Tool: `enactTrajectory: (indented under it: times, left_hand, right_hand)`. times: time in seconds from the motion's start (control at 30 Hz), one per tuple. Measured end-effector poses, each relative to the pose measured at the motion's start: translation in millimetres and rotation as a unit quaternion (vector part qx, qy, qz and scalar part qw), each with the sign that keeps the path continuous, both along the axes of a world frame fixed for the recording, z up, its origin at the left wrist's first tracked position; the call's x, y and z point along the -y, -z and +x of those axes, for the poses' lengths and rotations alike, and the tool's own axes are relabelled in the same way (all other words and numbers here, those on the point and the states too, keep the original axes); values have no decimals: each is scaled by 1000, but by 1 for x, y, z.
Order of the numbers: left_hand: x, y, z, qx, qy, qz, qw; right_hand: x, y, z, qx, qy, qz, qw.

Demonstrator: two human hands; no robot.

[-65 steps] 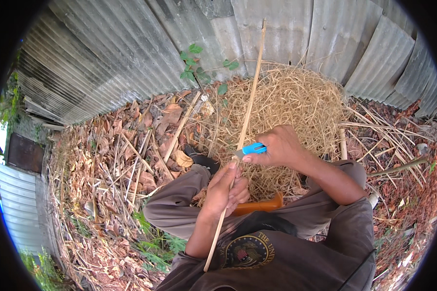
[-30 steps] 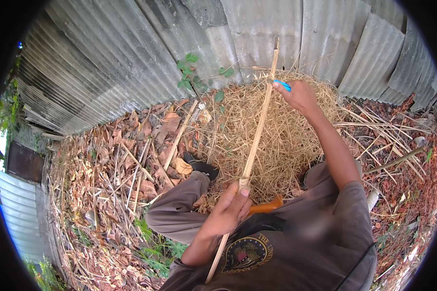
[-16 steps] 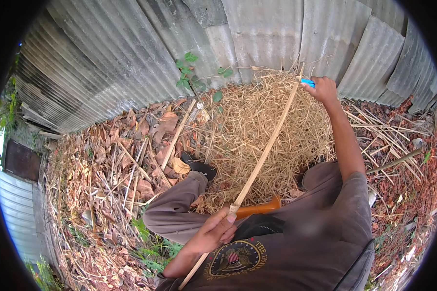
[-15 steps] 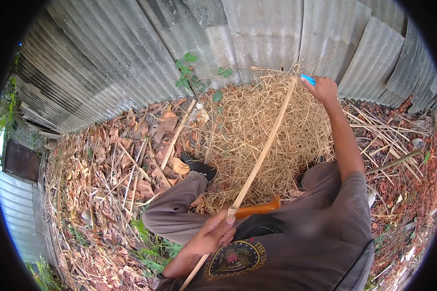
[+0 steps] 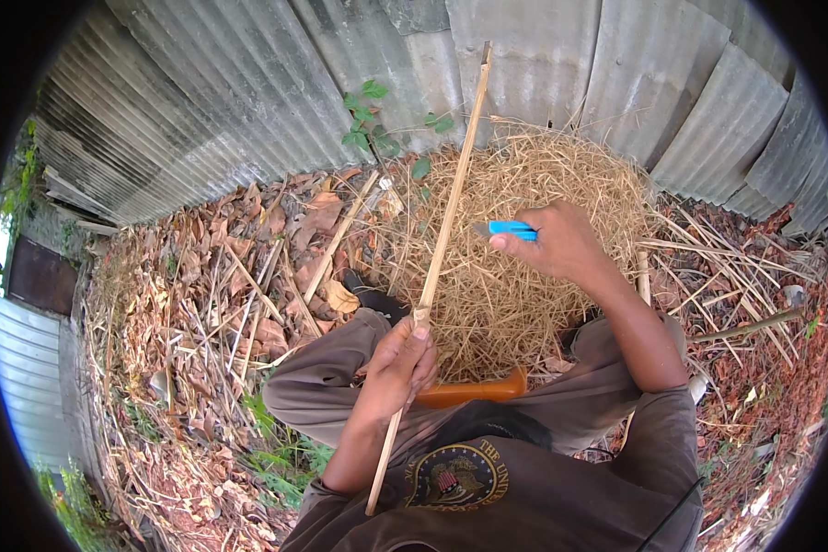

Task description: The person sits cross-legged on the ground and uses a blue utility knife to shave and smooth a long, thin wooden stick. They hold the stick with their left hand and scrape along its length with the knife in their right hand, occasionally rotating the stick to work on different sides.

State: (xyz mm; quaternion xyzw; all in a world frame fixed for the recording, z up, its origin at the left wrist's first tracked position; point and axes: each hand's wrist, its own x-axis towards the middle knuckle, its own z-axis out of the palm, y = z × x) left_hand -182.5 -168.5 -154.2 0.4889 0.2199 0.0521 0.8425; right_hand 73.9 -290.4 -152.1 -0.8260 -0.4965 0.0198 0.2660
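Left hand (image 5: 398,366) is closed around pale wooden strip (image 5: 452,213), gripping just below its knobby joint. Strip slants from dark shirt (image 5: 552,492) across straw pile (image 5: 552,317), far end against the view of metal wall (image 5: 524,74). Right hand (image 5: 563,244) is curled tight round blue knife (image 5: 512,230); blade points toward strip, not touching.

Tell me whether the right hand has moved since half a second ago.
Yes: the right hand, holding the blue-handled knife, has drawn back from the grey corrugated metal fence and shifted left.
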Motion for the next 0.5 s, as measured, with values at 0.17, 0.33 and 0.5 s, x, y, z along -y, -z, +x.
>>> enactTrajectory:
  times: [0.17, 0.33, 0.5]
  left_hand:
    - [12, -6, 24, 30, -9, -18, 999]
    - [16, -9, 24, 10, 0, -100, 995]
    - [20, -10, 19, -6, 34, -216, 976]
  right_hand:
    - [-9, 22, -37, -21, -113, 23, 993]
    - [-11, 18, -40, 37, -114, -10, 993]
    - [-17, 31, 13, 26, 45, -4, 999]
